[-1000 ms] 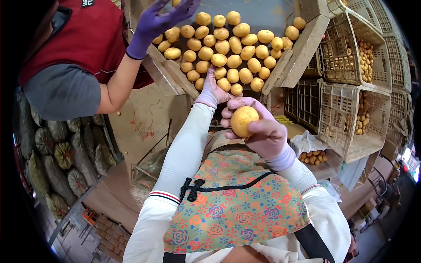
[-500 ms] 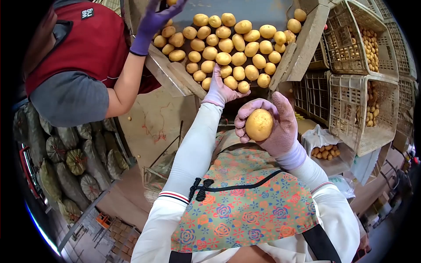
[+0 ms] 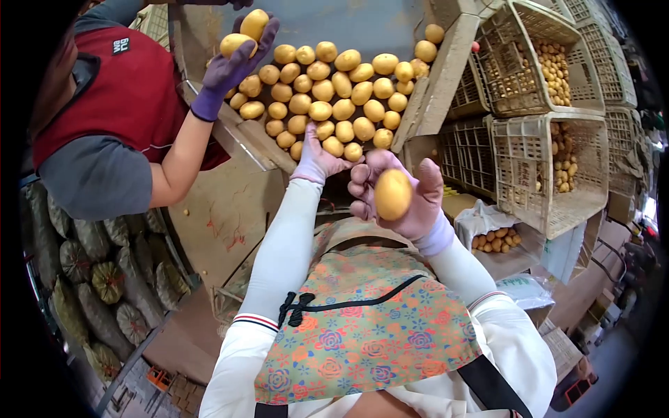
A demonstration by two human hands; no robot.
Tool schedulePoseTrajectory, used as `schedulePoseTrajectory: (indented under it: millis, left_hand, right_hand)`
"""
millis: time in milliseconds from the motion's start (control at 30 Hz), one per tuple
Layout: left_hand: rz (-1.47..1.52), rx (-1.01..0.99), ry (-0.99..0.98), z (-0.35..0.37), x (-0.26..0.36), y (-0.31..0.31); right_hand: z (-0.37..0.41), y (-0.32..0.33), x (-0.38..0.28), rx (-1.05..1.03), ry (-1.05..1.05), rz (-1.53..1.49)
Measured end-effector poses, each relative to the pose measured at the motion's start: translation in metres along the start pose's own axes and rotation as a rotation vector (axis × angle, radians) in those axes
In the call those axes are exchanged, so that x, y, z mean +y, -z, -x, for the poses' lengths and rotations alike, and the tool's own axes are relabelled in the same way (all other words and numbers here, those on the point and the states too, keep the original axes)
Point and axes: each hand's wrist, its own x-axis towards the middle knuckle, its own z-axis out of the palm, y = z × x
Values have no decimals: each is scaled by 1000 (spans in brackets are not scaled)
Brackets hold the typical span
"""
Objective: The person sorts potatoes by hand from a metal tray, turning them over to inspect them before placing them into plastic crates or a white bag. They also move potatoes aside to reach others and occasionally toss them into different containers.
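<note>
A single yellow potato rests in the upturned palm of my right hand, its fingers loosely curled beside it and the thumb standing away. At the lower lip of the chute, my left hand has its thumb up against the potatoes and its fingers stretched to the right, just under the lowest ones. It grips none that I can see. Many loose potatoes lie spread over the chute in front of both hands. Both hands wear pinkish gloves.
On the left, a co-worker's purple-gloved hand holds two potatoes over the chute. Plastic crates with potatoes are stacked at right, above a lined box of potatoes. Wooden boards edge the chute. Filled sacks lie at far left.
The potato in my right hand has turned, and my fingers around it have loosened. The co-worker's hand has turned up and now shows two potatoes. My whole view has shifted slightly.
</note>
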Motion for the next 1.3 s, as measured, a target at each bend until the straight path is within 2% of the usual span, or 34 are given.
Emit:
schedulePoseTrajectory:
  millis: [33,67,133,167,233,267,367,433,467,533,600,667,733,800,867,900,933,967,1000,1033,1067,1133,1200,1233,1267,1300]
  left_hand:
    - [219,26,172,-8,5,13]
    - [300,33,199,-13,6,17]
    - [221,54,208,-18,6,27]
    - [206,53,205,-16,7,24]
    - [197,20,209,-15,7,23]
    - [222,-30,230,-15,8,23]
    - [91,-11,179,-10,7,20]
    - [83,10,193,-8,7,19]
    - [62,31,187,-8,7,16]
    - [65,4,206,-5,8,18]
    - [15,45,173,-12,7,24]
    - [4,85,164,-8,7,18]
    - [-17,17,145,-18,10,36]
    - [23,66,160,-8,7,22]
    - [-18,19,218,-8,11,17]
    - [-40,81,186,-9,8,12]
    - [-56,156,141,-6,6,11]
    - [-47,154,152,-8,8,16]
    - [-36,154,163,-12,11,22]
    - [-25,172,167,-13,11,22]
    - [-34,165,175,-12,11,21]
    - [-36,202,159,-9,11,17]
    - [-39,191,152,-6,7,12]
    - [-8,198,163,-9,7,18]
    - [17,204,171,-13,10,23]
    - [8,196,165,-13,10,23]
  right_hand:
    - [3,17,-10,70,-60,45]
    - [7,31,-15,176,-64,179]
    - [12,57,-21,45,-50,27]
    - [12,61,-27,48,-39,39]
    - [12,62,-38,-199,-34,-56]
    - [16,9,-38,364,82,91]
    - [32,28,-58,330,145,102]
    - [44,47,-65,-6,80,-170]
    - [49,52,-66,-6,107,-164]
    - [52,56,-68,-219,136,-153]
    - [62,54,-70,-139,215,-101]
    - [76,57,-73,-194,258,-101]
    - [106,79,-75,33,334,-35]
    - [146,123,-66,241,358,-160]
    - [197,136,-63,653,469,-273]
    - [231,143,-75,660,552,-366]
    - [258,107,-95,756,777,-444]
    - [287,111,-119,924,1151,-168]
    - [323,79,-154,781,1297,-244]
    - [380,102,-194,749,1524,59]
    - [413,75,-222,721,1560,-18]
    - [447,41,-256,947,1367,-332]
    - [410,30,-242,1217,1386,99]
    - [398,42,-233,1143,1326,240]
    - [378,56,-225,1164,1318,228]
    - [354,74,-207,1057,1262,276]
